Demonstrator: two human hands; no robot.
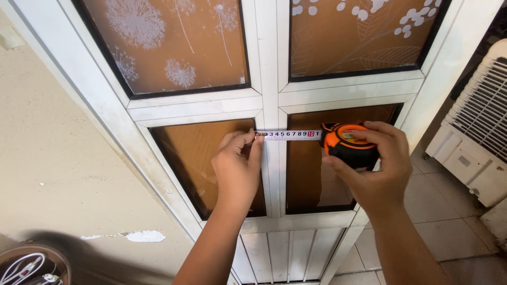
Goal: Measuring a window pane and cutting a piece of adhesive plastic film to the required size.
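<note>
The left hand (237, 166) pins the tape (289, 135) end against the door (271, 100) mullion. The right hand (376, 166) grips the orange case (346, 148) just right of it.

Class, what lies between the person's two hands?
In the head view, the tape blade stretches between the left hand and right hand, across the door's white centre bar.

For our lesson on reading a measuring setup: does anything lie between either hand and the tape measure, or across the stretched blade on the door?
Nothing visible does. The left hand pinches the blade's end, the right hand grips the orange tape measure, and the blade runs uncovered across the white centre bar.
</note>
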